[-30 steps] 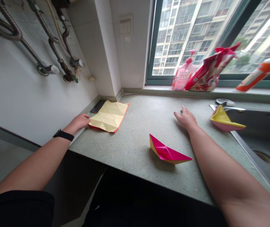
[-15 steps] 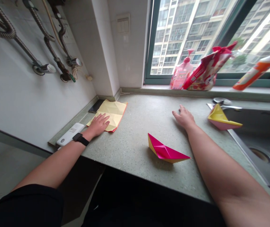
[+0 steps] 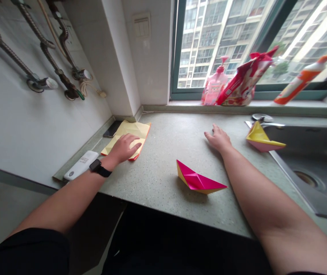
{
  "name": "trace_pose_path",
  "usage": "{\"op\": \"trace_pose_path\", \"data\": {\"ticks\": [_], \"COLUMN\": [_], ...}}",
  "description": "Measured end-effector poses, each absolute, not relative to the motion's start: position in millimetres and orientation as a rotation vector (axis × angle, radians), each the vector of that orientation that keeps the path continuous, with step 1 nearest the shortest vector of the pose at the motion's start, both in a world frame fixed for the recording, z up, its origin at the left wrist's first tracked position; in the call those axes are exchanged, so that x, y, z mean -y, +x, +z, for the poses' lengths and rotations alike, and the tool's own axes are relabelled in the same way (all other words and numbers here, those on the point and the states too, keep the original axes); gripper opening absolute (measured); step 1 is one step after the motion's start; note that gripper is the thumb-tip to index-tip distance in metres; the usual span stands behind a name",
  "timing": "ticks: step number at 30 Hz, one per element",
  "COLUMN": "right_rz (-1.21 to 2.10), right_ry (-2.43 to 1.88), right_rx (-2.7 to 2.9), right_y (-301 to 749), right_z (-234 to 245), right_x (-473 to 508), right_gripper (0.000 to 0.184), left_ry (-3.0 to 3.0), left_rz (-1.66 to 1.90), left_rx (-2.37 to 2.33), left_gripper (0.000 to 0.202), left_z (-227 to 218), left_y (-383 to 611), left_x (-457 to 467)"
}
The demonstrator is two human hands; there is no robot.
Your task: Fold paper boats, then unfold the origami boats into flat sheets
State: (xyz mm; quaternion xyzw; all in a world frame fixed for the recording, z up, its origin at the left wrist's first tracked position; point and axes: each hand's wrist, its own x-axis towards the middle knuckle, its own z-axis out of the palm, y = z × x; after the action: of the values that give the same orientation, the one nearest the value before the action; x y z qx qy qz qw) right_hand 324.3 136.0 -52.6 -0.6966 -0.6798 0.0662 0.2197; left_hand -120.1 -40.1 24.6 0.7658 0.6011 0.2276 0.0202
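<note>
My left hand [image 3: 125,147], with a black watch on its wrist, lies flat and open on a creased yellow sheet of paper [image 3: 129,131] with a red underside, near the counter's back left corner. My right hand [image 3: 218,138] rests open, palm down, on the bare speckled counter [image 3: 163,164], holding nothing. A folded pink paper boat [image 3: 198,180] sits between my arms near the counter's front. A yellow and pink paper boat [image 3: 262,139] stands at the sink's edge, to the right of my right hand.
A steel sink [image 3: 309,168] with a tap fills the right side. On the windowsill stand a pink pump bottle [image 3: 213,84], a red pouch [image 3: 243,82] and an orange bottle [image 3: 301,78]. A white device [image 3: 80,165] and a dark phone [image 3: 112,129] lie along the left wall.
My left hand has moved from the paper's left edge onto the sheet and now lies flat on it. The white device has come into view. My right hand has stayed put.
</note>
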Motion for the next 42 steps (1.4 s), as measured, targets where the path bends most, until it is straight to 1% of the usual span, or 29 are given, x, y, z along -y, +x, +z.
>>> {"op": "trace_pose_path", "data": {"ticks": [2, 4, 7, 12, 13, 15, 18, 20, 22, 25, 27, 29, 31, 35, 38, 42], "right_rz": [0.196, 0.211, 0.224, 0.229, 0.227, 0.232, 0.26, 0.333, 0.51, 0.897, 1.054, 1.042, 0.953, 0.881, 0.956, 1.058], "right_ry": [-1.927, -1.927, -1.94, -1.988, -1.993, -1.975, -1.81, -1.589, -1.329, -1.044, -1.035, -1.106, -1.184, -1.257, -1.277, -1.294], "right_rx": [1.886, 1.893, 1.906, 1.935, 1.935, 1.911, 1.83, 1.816, 1.877, 2.098, 2.22, 2.264, 2.263, 2.18, 2.089, 1.999], "right_y": [323.5, 323.0, 322.2, 320.1, 319.8, 319.2, 315.6, 308.1, 295.1, 268.9, 253.1, 242.9, 238.5, 238.0, 237.8, 238.0], "right_z": [-49.6, -46.4, -42.7, -39.3, -39.0, -38.1, -33.9, -28.1, -20.7, -10.7, -6.8, -5.2, -4.6, -3.1, -2.5, -3.9], "right_x": [-133.3, -130.6, -127.4, -125.1, -124.7, -124.0, -121.6, -117.5, -109.9, -93.6, -83.2, -76.0, -72.2, -68.0, -62.8, -56.6], "right_gripper": [0.079, 0.079, 0.077, 0.078, 0.078, 0.076, 0.069, 0.059, 0.047, 0.044, 0.039, 0.03, 0.027, 0.04, 0.051, 0.06], "left_ry": [2.356, 2.336, 2.3, 2.145, 2.077, 2.002, 2.147, 2.247, 2.24, 2.093, 1.968, 1.875, 1.824, 1.739, 1.716, 1.643], "left_rz": [0.655, 0.542, 0.362, -0.041, -0.096, -0.129, -0.015, 0.146, 0.368, 0.771, 1.011, 1.147, 1.21, 1.297, 1.345, 1.315], "left_rx": [-1.579, -1.412, -1.356, -1.233, -1.218, -1.225, -1.25, -1.261, -1.294, -1.367, -1.402, -1.396, -1.36, -1.273, -1.197, -1.082], "left_gripper": [0.046, 0.046, 0.037, 0.009, 0.008, 0.012, 0.018, 0.02, 0.024, 0.027, 0.023, 0.02, 0.018, 0.015, 0.025, 0.043], "left_z": [38.2, 47.0, 53.4, 63.4, 65.3, 67.8, 66.6, 62.3, 54.2, 34.7, 19.4, 6.2, -2.4, -8.0, -9.5, -15.3], "left_y": [-81.1, -38.9, 13.0, 43.7, 43.6, 40.4, 32.3, 26.7, 22.6, 20.7, 21.7, 23.4, 24.6, 25.5, 25.3, 25.2], "left_x": [38.8, 38.1, 35.2, 20.1, 16.5, 9.3, -1.4, -7.9, -13.3, -18.7, -20.6, -21.3, -21.2, -20.9, -22.2, -26.7]}}
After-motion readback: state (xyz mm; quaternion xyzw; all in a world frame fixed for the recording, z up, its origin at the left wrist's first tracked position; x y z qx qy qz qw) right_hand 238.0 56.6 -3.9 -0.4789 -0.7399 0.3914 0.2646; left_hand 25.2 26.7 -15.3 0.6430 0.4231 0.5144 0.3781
